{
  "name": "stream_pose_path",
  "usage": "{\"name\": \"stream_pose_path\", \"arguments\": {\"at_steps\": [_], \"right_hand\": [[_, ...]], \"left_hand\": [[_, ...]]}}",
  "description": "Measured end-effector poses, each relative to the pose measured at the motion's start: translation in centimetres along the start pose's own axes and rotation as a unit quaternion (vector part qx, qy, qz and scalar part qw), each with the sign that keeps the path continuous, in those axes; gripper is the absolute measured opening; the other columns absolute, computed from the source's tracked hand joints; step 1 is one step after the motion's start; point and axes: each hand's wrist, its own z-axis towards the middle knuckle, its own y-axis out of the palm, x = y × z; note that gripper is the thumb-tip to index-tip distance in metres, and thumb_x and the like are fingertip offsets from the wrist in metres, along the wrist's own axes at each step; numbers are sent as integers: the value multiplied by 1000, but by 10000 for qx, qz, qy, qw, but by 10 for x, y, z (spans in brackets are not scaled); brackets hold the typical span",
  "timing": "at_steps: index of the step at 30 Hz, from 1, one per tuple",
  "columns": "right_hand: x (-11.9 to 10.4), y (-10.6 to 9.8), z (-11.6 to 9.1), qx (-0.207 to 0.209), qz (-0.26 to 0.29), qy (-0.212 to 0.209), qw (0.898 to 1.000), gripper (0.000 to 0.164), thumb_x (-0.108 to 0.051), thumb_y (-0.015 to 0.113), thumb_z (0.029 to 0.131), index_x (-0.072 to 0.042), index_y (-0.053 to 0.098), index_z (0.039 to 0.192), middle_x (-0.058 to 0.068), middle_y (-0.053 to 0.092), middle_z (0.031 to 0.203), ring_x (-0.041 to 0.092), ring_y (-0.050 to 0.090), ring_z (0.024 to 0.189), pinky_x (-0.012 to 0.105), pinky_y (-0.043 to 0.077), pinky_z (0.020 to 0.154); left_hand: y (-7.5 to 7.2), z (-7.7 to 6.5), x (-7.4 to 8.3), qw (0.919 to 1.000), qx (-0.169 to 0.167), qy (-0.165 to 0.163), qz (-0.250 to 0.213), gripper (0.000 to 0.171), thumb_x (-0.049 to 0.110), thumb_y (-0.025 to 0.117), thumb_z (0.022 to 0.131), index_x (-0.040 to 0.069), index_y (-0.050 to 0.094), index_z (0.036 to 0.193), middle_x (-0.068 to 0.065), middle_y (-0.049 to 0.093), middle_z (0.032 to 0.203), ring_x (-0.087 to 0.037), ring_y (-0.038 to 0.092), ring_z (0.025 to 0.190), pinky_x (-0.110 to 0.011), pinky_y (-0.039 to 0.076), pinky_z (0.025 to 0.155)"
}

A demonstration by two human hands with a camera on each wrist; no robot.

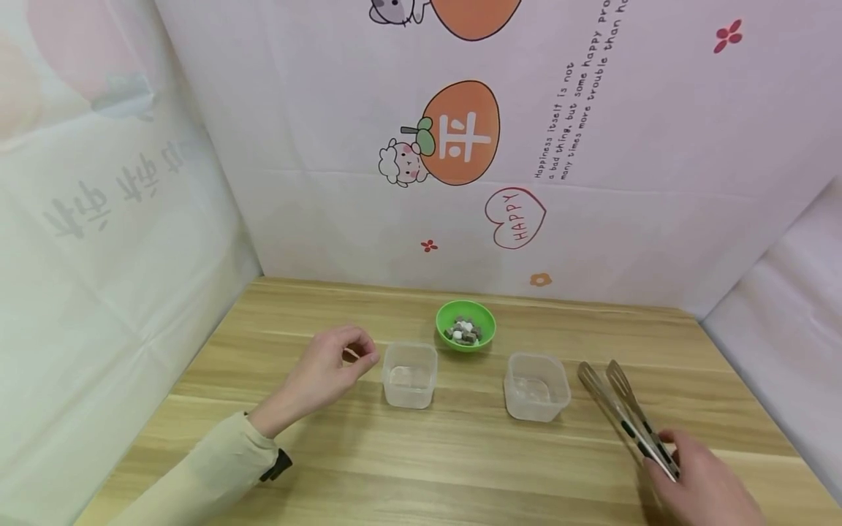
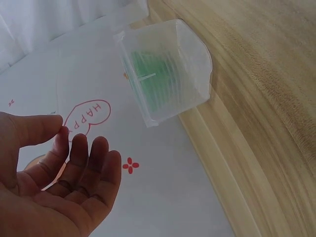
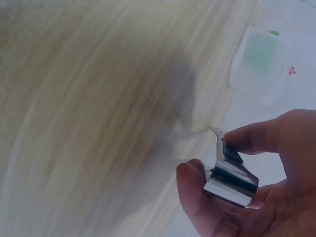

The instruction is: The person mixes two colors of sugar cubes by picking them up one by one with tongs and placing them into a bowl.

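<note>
My right hand (image 1: 704,482) grips a pair of metal tongs (image 1: 621,409) by the handle end, thumb on one side and fingers on the other. The tongs' slotted tips are spread apart and point away from me. In the right wrist view their shiny handle (image 3: 232,182) sits between thumb and fingers. My left hand (image 1: 329,365) hovers beside the left clear plastic container (image 1: 411,376). Its fingers are loosely curled, thumb tip near the index fingertip, with nothing seen between them in the left wrist view (image 2: 74,182).
A green bowl (image 1: 447,315) holding small grey and white pieces stands at the back, between the left container and a second clear plastic container (image 1: 536,387). Nothing shows inside either container. Printed white cloth (image 1: 316,219) walls the wooden table (image 1: 427,467) at the back and sides.
</note>
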Motion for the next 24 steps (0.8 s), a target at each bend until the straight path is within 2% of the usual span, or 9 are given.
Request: {"name": "stream_pose_path", "arguments": {"at_steps": [11, 20, 24], "right_hand": [[1, 4, -2, -631, 49, 319, 9975, 52, -29, 71, 100, 7, 51, 132, -3, 62, 82, 16, 53, 65, 34, 43, 53], [-2, 7, -2, -798, 54, 358, 9962, 54, -28, 74, 98, 10, 50, 128, -3, 60, 79, 16, 52, 63, 33, 43, 53], [-1, 7, 0, -649, 34, 287, 9975, 65, -37, 72, 100, 14, 47, 131, -1, 60, 80, 17, 53, 65, 33, 44, 54]], "left_hand": [[1, -3, 0, 10000, -31, -52, 8, 8, 7, 75, 97, 13, 72, 94, 6, 67, 94, -11, 66, 89, -30, 62, 78], [1, -4, -1, 10000, -53, -38, 10, 9, 6, 75, 98, 13, 72, 94, 6, 67, 93, -11, 67, 89, -31, 62, 79], [0, -3, -1, 10000, -69, -26, 10, 7, 7, 73, 99, 12, 71, 95, 6, 67, 94, -12, 66, 90, -31, 61, 79]]}}
